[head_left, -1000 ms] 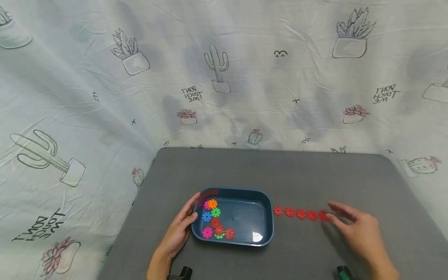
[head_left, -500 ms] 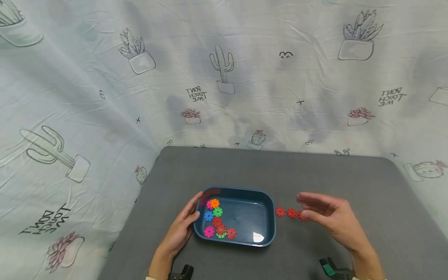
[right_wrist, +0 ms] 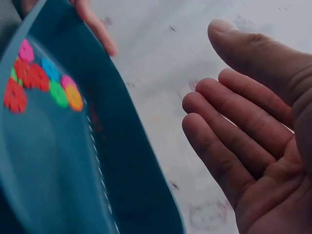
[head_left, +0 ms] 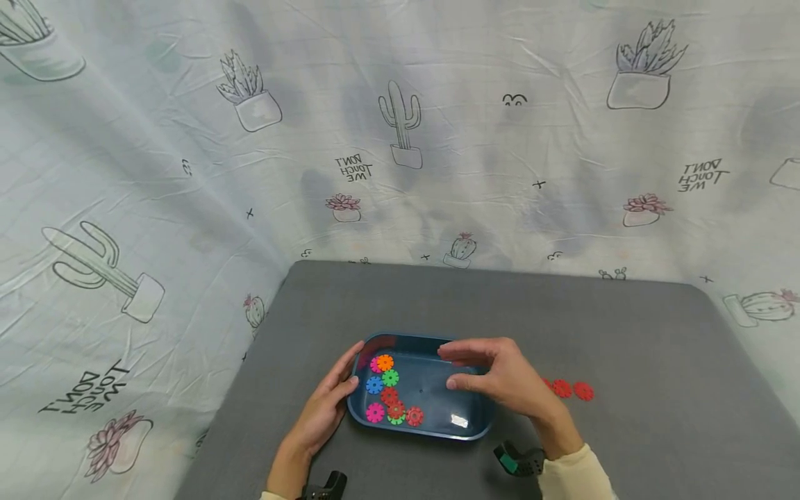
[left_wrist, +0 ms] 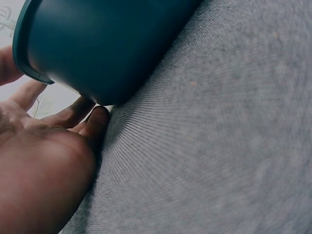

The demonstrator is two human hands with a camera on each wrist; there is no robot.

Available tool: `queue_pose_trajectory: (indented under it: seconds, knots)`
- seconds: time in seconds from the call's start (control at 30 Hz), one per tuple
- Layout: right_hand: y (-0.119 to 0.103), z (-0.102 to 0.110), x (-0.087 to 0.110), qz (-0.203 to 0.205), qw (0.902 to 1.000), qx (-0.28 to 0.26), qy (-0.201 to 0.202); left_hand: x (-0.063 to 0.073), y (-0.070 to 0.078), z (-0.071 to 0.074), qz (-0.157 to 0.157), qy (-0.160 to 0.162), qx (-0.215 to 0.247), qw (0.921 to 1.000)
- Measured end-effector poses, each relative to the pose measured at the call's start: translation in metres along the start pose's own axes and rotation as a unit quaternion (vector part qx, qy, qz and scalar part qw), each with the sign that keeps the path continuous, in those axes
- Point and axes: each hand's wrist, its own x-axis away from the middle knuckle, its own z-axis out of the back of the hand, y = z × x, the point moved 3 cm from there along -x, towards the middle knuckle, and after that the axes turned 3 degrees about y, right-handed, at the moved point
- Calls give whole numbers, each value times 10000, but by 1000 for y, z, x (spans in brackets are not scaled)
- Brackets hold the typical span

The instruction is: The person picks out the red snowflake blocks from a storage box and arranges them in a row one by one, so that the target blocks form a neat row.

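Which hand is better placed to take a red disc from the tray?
Probably the right hand: its empty fingers hover over the tray, while the left hand holds the tray's side.

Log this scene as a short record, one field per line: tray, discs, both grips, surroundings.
Tray: dark blue, on the gray table
Tray discs: toothed; pink, orange, blue, green and red; some overlap; all in the left half
Table discs: red, at least three in view, right of the tray; more may be hidden
Left grip: holds the tray's left end
Right grip: over the tray's right part, fingers extended, nothing visibly held
Backdrop: pale cloth printed with potted plants
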Motion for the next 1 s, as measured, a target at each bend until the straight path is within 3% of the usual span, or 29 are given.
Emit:
queue_pose_trajectory:
  seconds: [0.23, 0.47, 0.63, 1.0]
  knots:
    - [2, -43, -31, 71, 9974, 412, -579, 0, -1, 1, 19, -26, 61, 10000]
    - [13, -77, -47, 23, 9895, 944, -1097, 2, -2, 2, 34, -26, 40, 10000]
    - [20, -90, -51, 86, 9811, 1374, -1364, 2, -1, 3, 52, 1, -4, 10000]
    - [29, -103, -51, 10, 9711, 1716, -1659, 2, 2, 4, 54, -48, -25, 10000]
